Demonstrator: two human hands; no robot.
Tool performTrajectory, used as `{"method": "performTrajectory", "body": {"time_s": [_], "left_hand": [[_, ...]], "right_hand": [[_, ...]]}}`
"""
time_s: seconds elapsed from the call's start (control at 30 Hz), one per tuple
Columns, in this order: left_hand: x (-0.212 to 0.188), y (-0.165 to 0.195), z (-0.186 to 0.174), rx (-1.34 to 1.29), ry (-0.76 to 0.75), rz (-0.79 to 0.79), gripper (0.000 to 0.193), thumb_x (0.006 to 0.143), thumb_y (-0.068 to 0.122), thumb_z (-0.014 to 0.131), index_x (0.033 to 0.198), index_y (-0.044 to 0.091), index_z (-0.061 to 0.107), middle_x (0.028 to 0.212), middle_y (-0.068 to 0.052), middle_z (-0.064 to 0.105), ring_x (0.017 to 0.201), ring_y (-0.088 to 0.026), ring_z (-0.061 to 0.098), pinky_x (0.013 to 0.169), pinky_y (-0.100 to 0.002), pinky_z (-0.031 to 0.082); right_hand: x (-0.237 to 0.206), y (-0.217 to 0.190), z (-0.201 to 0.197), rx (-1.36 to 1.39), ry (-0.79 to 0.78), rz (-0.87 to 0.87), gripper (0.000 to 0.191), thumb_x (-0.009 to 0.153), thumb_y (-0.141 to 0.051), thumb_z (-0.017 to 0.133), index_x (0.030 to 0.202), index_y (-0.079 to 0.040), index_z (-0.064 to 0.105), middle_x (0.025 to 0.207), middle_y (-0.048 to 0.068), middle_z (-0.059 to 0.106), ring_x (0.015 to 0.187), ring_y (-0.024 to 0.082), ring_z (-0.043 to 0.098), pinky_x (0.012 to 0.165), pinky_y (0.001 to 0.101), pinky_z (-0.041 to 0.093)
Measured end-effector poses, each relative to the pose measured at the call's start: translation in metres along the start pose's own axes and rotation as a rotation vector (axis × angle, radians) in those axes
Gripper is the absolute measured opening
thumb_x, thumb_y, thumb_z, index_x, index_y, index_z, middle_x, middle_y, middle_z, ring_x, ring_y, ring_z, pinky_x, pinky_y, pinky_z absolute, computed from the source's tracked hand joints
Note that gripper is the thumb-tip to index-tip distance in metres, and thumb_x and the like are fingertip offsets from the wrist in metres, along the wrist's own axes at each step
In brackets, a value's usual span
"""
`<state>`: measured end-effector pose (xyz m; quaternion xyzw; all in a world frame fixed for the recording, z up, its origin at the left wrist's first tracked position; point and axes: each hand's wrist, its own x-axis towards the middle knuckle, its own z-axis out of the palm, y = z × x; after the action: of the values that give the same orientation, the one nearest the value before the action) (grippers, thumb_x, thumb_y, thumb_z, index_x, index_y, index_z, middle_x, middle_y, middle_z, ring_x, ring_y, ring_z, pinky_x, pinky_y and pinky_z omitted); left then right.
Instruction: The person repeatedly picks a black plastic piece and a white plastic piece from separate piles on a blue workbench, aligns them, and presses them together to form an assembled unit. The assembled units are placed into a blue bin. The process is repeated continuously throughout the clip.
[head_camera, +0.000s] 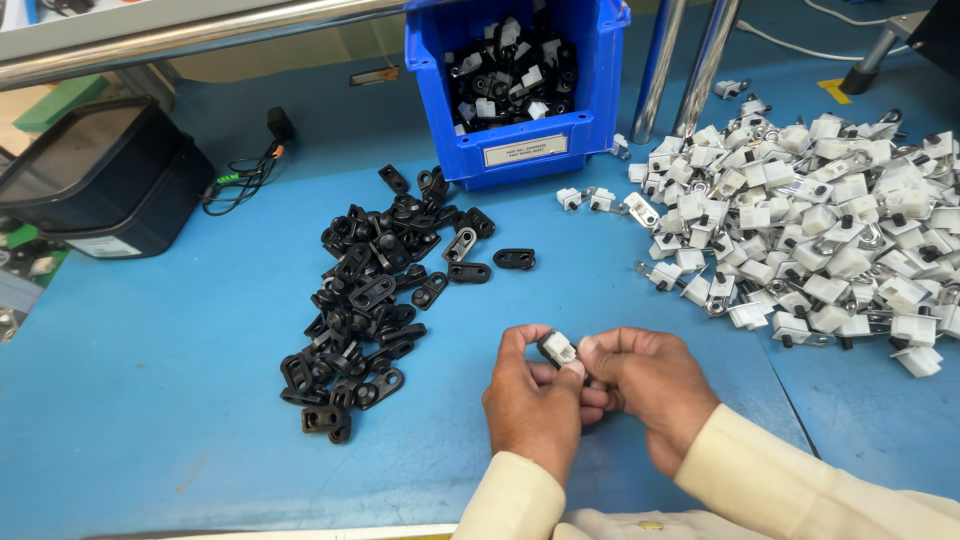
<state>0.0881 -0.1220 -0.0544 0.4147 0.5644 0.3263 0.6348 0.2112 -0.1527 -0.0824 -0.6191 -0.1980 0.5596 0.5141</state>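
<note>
My left hand and my right hand meet over the blue table, fingertips pinching one small part that is white with a black piece on it. Both hands grip it together. To the left lies a heap of black plastic clips. To the right spreads a large heap of white parts with metal loops. Cream sleeves cover both wrists.
A blue bin holding assembled black and white parts stands at the back centre. A black box with a cable sits at the back left. Two metal posts rise behind the white heap.
</note>
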Motion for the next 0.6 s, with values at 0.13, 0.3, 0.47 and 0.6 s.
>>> {"method": "performTrajectory", "body": {"time_s": [0.13, 0.3, 0.47, 0.6], "left_hand": [[-0.004, 0.000, 0.004, -0.061, 0.055, -0.028, 0.037, 0.091, 0.002, 0.068, 0.125, 0.009, 0.057, 0.083, -0.010, 0.068, 0.062, -0.018, 0.074, 0.054, -0.031, 0.064], [-0.007, -0.002, 0.005, -0.186, 0.037, -0.070, 0.039, 0.091, -0.002, 0.064, 0.127, 0.006, 0.053, 0.083, -0.012, 0.069, 0.063, -0.018, 0.073, 0.056, -0.031, 0.063], [-0.010, -0.004, 0.014, -0.109, 0.113, 0.009, 0.040, 0.088, -0.005, 0.065, 0.124, 0.007, 0.054, 0.080, -0.010, 0.066, 0.061, -0.018, 0.073, 0.054, -0.032, 0.065], [-0.008, -0.003, 0.018, -0.128, 0.127, 0.006, 0.037, 0.090, -0.002, 0.067, 0.123, 0.007, 0.052, 0.082, -0.011, 0.066, 0.060, -0.019, 0.072, 0.054, -0.032, 0.063]], "right_hand": [[-0.002, -0.009, -0.002, 0.053, -0.011, 0.099, 0.031, 0.096, -0.030, 0.063, 0.093, 0.000, 0.070, 0.079, 0.009, 0.072, 0.065, 0.017, 0.062, 0.065, 0.0328, 0.055], [-0.011, -0.017, -0.015, -0.035, -0.078, 0.091, 0.032, 0.096, -0.032, 0.066, 0.094, -0.001, 0.072, 0.078, 0.008, 0.072, 0.068, 0.015, 0.064, 0.066, 0.0310, 0.052], [-0.009, -0.005, -0.003, -0.091, -0.018, -0.031, 0.027, 0.092, -0.024, 0.069, 0.091, 0.003, 0.071, 0.072, 0.012, 0.068, 0.062, 0.020, 0.061, 0.061, 0.0342, 0.053], [-0.005, -0.003, -0.002, 0.063, 0.030, 0.024, 0.032, 0.097, -0.027, 0.063, 0.091, 0.003, 0.070, 0.075, 0.010, 0.070, 0.064, 0.019, 0.061, 0.063, 0.0349, 0.054]]}}
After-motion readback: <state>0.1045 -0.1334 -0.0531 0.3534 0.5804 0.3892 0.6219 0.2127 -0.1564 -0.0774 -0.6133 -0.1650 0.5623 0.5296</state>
